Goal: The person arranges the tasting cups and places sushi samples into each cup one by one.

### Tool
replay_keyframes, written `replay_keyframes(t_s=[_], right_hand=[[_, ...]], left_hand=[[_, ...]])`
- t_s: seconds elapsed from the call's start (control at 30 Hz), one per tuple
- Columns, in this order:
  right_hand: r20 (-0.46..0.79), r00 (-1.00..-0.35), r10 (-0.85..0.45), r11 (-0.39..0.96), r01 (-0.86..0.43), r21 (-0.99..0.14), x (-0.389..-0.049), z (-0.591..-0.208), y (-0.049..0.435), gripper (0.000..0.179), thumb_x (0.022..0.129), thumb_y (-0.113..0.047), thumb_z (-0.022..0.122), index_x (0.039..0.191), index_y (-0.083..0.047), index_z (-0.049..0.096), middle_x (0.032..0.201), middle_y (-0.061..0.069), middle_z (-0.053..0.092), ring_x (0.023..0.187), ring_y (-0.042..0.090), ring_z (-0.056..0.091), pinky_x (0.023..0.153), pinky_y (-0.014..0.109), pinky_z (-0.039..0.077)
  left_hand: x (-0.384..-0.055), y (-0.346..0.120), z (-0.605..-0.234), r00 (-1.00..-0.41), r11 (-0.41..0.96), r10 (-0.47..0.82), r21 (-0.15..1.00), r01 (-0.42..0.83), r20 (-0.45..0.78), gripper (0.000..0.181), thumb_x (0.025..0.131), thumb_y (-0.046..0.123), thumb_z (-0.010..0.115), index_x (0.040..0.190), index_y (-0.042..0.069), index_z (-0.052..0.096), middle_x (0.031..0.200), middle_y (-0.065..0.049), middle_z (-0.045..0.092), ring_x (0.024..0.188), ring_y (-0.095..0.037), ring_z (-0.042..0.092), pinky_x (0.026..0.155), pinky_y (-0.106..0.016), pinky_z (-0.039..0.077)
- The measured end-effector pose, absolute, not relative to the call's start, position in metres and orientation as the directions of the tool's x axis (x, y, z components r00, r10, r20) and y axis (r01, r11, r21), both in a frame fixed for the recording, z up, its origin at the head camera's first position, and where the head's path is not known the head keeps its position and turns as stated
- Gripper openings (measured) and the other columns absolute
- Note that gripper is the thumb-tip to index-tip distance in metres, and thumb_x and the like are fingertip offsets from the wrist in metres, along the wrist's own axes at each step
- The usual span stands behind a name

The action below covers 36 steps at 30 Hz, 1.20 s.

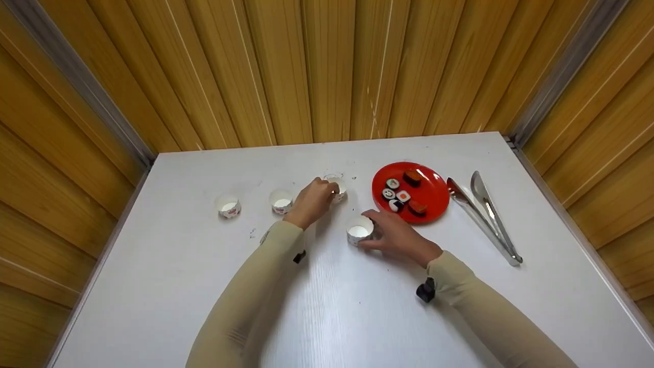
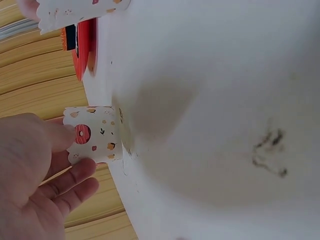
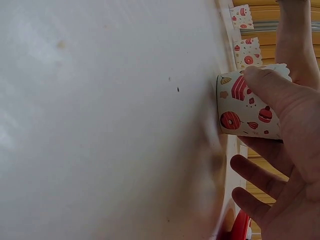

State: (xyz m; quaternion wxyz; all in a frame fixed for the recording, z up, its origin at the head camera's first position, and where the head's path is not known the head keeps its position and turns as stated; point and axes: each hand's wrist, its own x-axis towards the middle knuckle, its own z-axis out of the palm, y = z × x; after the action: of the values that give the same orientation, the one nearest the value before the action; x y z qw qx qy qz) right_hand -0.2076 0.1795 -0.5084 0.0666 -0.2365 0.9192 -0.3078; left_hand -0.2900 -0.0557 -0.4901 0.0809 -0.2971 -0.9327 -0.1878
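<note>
My left hand (image 1: 316, 200) pinches a white paper baking cup (image 2: 95, 132) by its scalloped rim, thumb on the near side, the cup's base right at the tabletop. Pastry and donut prints cover its wall. Nearer to me, my right hand (image 1: 401, 236) grips a second paper cup (image 3: 250, 105) between thumb and index finger, its other fingers spread. This cup stands upright, mouth up, close to the table surface. Left of my left hand, two more printed paper cups, a nearer one (image 1: 281, 202) and a farther one (image 1: 228, 207), stand upright in a row.
A red plate (image 1: 434, 186) at the right bears several sushi pieces, among them rolls (image 1: 392, 184) and orange-topped ones (image 1: 412, 177). Metal tongs (image 1: 490, 220) lie beside the plate. Wood-patterned walls (image 1: 327, 71) enclose the white table (image 1: 153, 286) at the back and sides.
</note>
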Motion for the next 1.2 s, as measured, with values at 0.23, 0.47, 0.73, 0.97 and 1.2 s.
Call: replay_keyframes(t_s=[0.23,0.47,0.73,0.97,1.2], right_hand=[[-0.002,-0.885,-0.465,0.702,-0.367,-0.611,-0.2073,-0.5079,0.1796,0.061,0.084,-0.034,0.087,0.133,-0.009,0.060,0.118,-0.001,0.065,0.107,0.019,0.055,0.096,0.042,0.046],[-0.006,-0.885,-0.465,0.694,-0.360,-0.624,-0.2075,-0.5079,0.1790,0.060,0.084,-0.033,0.087,0.132,-0.010,0.060,0.114,-0.002,0.065,0.103,0.018,0.055,0.092,0.040,0.047],[-0.006,-0.890,-0.456,0.704,-0.357,-0.615,-0.2074,-0.5080,0.1783,0.061,0.084,-0.032,0.087,0.133,-0.009,0.060,0.118,-0.001,0.066,0.106,0.019,0.056,0.096,0.042,0.047],[-0.027,-0.897,-0.441,0.725,-0.339,-0.600,-0.2086,-0.5058,0.1766,0.064,0.083,-0.034,0.087,0.135,-0.009,0.060,0.122,0.000,0.066,0.111,0.021,0.057,0.100,0.043,0.047],[-0.036,-0.900,-0.435,0.727,-0.328,-0.603,-0.2079,-0.5075,0.1773,0.065,0.084,-0.035,0.087,0.137,-0.010,0.058,0.126,0.000,0.065,0.113,0.021,0.057,0.101,0.044,0.047]], left_hand=[[-0.2899,-0.0572,-0.4919,-0.822,0.758,0.518,0.318,0.569,0.236,0.015,0.099,-0.002,0.063,0.103,0.004,0.076,0.096,-0.010,0.076,0.089,-0.026,0.068,0.079,-0.037,0.058],[-0.2908,-0.0581,-0.4934,-0.818,0.755,0.534,0.315,0.575,0.214,0.018,0.099,-0.004,0.061,0.107,0.003,0.076,0.102,-0.011,0.076,0.094,-0.029,0.070,0.084,-0.039,0.058],[-0.2908,-0.0584,-0.4936,-0.825,0.759,0.530,0.324,0.565,0.198,0.018,0.099,-0.004,0.061,0.106,0.004,0.076,0.100,-0.011,0.076,0.094,-0.029,0.068,0.085,-0.040,0.057],[-0.2898,-0.0595,-0.4927,-0.815,0.767,0.529,0.278,0.578,0.236,0.026,0.098,-0.001,0.065,0.121,0.008,0.069,0.106,-0.012,0.075,0.096,-0.032,0.069,0.082,-0.044,0.057],[-0.2855,-0.0600,-0.4874,-0.804,0.750,0.533,0.292,0.594,0.264,0.035,0.099,0.009,0.069,0.133,0.011,0.064,0.122,-0.013,0.072,0.101,-0.033,0.067,0.084,-0.044,0.057]])
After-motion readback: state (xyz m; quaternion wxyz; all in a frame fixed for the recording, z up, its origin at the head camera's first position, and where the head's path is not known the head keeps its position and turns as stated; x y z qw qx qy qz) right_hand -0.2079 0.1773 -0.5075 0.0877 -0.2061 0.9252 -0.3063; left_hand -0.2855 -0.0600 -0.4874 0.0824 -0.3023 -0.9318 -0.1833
